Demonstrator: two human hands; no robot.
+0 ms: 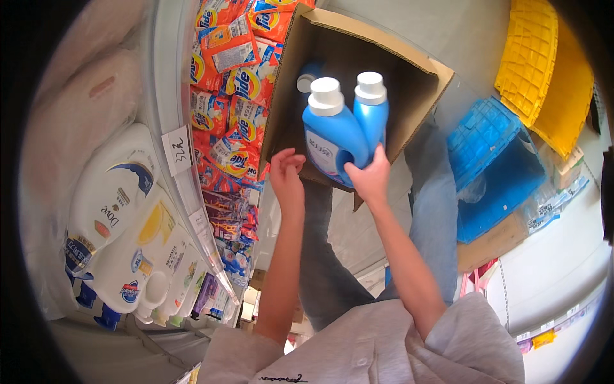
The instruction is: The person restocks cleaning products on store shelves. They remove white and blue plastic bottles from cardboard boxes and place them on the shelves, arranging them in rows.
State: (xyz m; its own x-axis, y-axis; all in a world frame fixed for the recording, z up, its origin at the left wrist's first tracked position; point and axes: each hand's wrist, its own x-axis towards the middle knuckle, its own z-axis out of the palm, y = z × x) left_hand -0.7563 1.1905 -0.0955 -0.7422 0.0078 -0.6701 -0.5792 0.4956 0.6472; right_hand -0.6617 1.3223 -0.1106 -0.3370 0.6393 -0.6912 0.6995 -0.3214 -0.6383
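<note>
Two blue laundry detergent bottles [332, 137] with white caps stand tilted side by side over an open cardboard box [409, 121]. My right hand [371, 176] is closed at their lower right, its thumb by the handle opening of the nearer bottle; its other fingers are mostly hidden. To their left, my left hand [286, 171] is held beside the box's near left edge, fingers loosely bent and apart, with nothing in it. Deeper in the box, a further white-capped blue bottle [307, 82] shows in the shadow.
Orange detergent packets [240, 109] fill a low shelf left of the box. White pump bottles [115, 192] line a higher shelf with a price tag [177, 149] on its edge. On the right are a blue crate [492, 166] and a yellow crate [531, 70]. My legs straddle the space below the box.
</note>
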